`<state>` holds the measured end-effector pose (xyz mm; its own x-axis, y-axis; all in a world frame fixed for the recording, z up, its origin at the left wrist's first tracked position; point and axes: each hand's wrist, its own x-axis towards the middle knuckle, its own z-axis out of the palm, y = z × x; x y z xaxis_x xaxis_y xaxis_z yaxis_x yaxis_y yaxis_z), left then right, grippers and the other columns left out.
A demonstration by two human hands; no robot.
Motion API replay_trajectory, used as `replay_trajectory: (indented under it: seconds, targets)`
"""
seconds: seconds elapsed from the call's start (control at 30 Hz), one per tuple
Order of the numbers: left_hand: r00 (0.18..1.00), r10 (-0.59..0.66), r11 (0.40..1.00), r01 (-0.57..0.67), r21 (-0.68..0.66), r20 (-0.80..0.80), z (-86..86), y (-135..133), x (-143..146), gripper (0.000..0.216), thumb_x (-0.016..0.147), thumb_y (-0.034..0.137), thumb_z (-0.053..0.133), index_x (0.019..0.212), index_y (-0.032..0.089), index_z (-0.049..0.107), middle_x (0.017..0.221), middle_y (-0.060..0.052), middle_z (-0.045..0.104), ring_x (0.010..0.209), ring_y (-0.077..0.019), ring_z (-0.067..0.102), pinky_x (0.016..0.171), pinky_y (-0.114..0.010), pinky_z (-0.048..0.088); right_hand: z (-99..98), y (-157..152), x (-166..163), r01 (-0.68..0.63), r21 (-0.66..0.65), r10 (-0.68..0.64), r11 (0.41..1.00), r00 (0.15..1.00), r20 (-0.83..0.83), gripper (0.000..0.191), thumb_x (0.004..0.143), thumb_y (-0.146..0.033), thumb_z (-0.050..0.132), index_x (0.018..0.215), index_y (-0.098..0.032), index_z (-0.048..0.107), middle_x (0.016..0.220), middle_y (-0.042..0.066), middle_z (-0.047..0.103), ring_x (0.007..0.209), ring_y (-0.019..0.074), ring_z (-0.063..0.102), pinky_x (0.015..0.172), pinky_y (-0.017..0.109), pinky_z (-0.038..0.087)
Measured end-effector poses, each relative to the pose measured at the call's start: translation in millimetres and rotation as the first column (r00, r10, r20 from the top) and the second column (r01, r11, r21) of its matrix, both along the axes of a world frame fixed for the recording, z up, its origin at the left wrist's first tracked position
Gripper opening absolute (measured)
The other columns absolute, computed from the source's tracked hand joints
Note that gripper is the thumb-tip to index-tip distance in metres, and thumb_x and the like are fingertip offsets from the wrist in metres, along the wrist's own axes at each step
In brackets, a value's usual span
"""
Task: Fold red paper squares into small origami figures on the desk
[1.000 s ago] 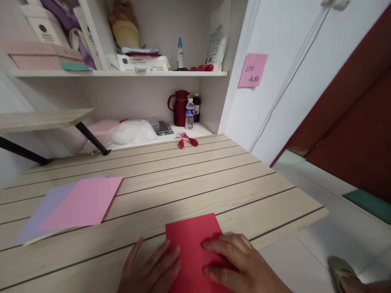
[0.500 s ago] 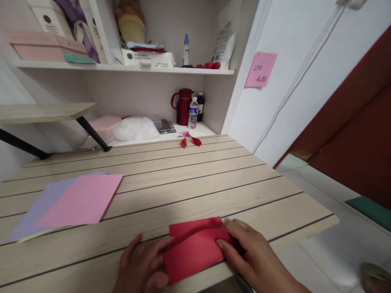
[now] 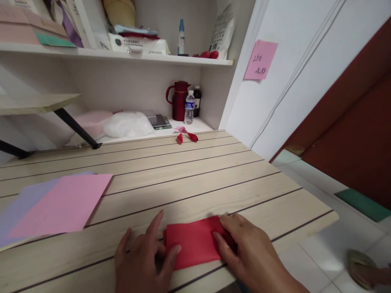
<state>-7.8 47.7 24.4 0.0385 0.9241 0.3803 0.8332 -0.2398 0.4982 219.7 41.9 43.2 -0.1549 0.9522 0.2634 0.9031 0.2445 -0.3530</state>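
A folded sheet of red paper (image 3: 195, 244) lies near the table's front edge, its layers nearly flush, with a narrow under-layer showing at the left end. My right hand (image 3: 247, 244) holds its right end, thumb on top and fingers along the far side. At the left end is my left hand (image 3: 143, 256). Its thumb rests on the paper and a bent finger sits beside the edge, while the other fingers stick out, spread. The undersides of both grips are hidden.
Pink paper (image 3: 67, 203) overlaps lilac paper (image 3: 18, 207) on the table's left. Small red folded pieces (image 3: 192, 137) lie at the back. Behind stand a dark red jug (image 3: 179, 101) and a water bottle (image 3: 189, 108). A black shelf leg (image 3: 77, 128) meets the table at back left.
The red paper's raised upper layer has come down flat over the lower one. My left thumb has moved onto the paper's left end. The view has shifted slightly.
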Motion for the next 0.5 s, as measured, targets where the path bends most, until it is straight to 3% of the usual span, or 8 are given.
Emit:
replay_trajectory:
  seconds: [0.13,0.23,0.37,0.5]
  targets:
    - [0.997,0.007,0.997,-0.001,0.075,-0.078,0.0,0.2,2.4,0.053,0.091,0.042,0.049,0.141,0.030,0.039,0.056,0.013,0.062,0.066,-0.0164,0.067,0.114,-0.052,0.022,2.5,2.1,1.6,0.006,-0.063,-0.005,0.998,1.000,0.016,0.012,0.091,-0.028,0.051,0.080,-0.023,0.055,0.075,0.003,0.063,0.070,0.0224,0.061,0.060,0.030,0.038]
    - [0.999,0.027,0.999,-0.026,0.020,-0.029,-0.2,-0.7,2.7,0.059,0.090,0.050,0.049,0.144,0.028,0.037,0.059,0.010,0.067,0.071,-0.0197,0.069,0.113,-0.055,0.024,3.6,4.3,2.8,0.006,-0.088,-0.006,0.996,1.000,0.009,0.013,0.091,-0.037,0.058,0.086,-0.024,0.060,0.075,0.003,0.064,0.071,0.0226,0.062,0.061,0.030,0.040]
    - [0.998,0.064,0.997,-0.064,-0.047,0.004,-1.8,-2.6,3.6,0.070,0.087,0.057,0.051,0.147,0.025,0.034,0.068,0.005,0.072,0.081,-0.0229,0.070,0.111,-0.057,0.027,2.2,5.9,4.1,-0.019,-0.090,0.017,0.996,1.000,-0.022,0.022,0.093,-0.042,0.056,0.080,-0.025,0.060,0.074,0.002,0.064,0.071,0.0221,0.063,0.061,0.030,0.041]
    - [0.991,0.069,0.998,-0.070,-0.005,-0.114,-2.2,-6.0,6.6,0.065,0.089,0.047,0.049,0.147,0.023,0.033,0.062,0.008,0.064,0.068,-0.0196,0.066,0.111,-0.056,0.027,-2.6,6.1,5.2,-0.030,-0.043,0.028,0.999,0.999,-0.045,0.015,0.091,-0.035,0.059,0.080,-0.025,0.061,0.076,0.001,0.065,0.074,0.0215,0.063,0.063,0.030,0.044]
